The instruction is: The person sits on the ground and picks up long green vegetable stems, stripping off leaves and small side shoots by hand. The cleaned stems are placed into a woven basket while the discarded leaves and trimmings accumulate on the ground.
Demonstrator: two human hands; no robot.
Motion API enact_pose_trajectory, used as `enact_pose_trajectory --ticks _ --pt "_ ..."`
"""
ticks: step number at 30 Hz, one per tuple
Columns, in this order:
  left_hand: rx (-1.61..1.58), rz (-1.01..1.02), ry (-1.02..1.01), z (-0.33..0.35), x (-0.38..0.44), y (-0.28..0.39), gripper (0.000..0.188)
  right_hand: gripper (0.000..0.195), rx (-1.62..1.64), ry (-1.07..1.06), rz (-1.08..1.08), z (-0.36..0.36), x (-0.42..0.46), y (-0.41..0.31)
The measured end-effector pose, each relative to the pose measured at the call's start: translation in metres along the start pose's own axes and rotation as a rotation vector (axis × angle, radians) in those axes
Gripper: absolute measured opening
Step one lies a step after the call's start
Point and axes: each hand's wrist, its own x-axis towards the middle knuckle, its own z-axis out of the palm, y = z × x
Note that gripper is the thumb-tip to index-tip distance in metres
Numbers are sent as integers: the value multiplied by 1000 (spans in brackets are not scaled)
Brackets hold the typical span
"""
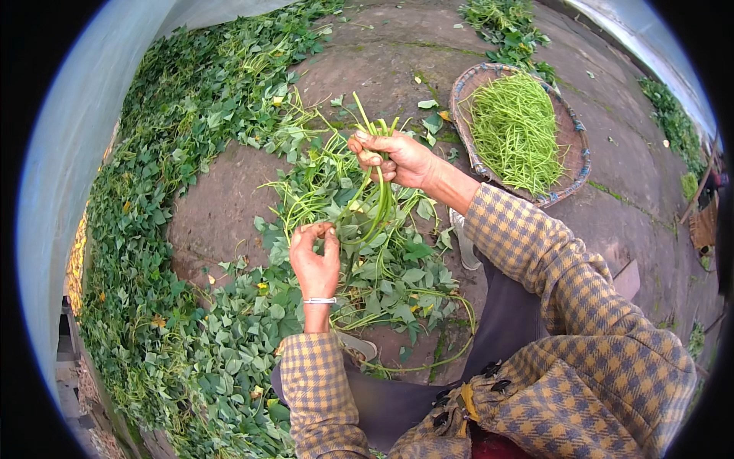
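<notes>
My right hand [395, 158] grips a small bunch of long green leaf stems [381, 212]. Their cut ends stick up above the fist, and the rest curves down below it. Lower and to the left, my left hand [315, 258] has its thumb and forefinger pinched at a green stem beside the hanging bunch. The fingers partly hide the pinched spot. Beneath both hands lies a loose heap of leafy vines [395, 281], which look like sweet potato vines. A shallow woven basket [573, 152] with a bound rim stands beyond my right forearm, holding a pile of stripped green stems [513, 132].
A broad band of leafy cuttings [155, 229] covers the left side of the paved ground [223, 201]. More greens [510, 34] lie behind the basket. Pale plastic sheeting [86, 143] hangs at the left. My shoes [467, 246] flank the heap.
</notes>
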Motion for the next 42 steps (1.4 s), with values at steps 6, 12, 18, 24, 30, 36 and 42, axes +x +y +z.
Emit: enact_pose_trajectory --ticks 6,12,18,24,30,36,42 --pt "-709 -590 195 -8 3 -21 6 26 -99 -37 32 12 -5 3" --pt "-808 -508 284 -41 6 -40 1 26 116 -229 -45 -3 -9 -16" --pt "24 -19 116 -23 7 7 11 29 95 -321 27 4 -12 -16" --pt "176 250 -77 -8 5 20 15 32 34 -404 146 13 -15 -8" --pt "-136 137 -493 4 -7 9 18 31 12 -460 168 13 -14 -2" --pt "-178 39 -476 7 -9 3 16 32 80 -414 202 15 -15 -2" --pt "-409 -262 -313 12 -11 -1 6 30 89 -390 194 13 -17 -3"
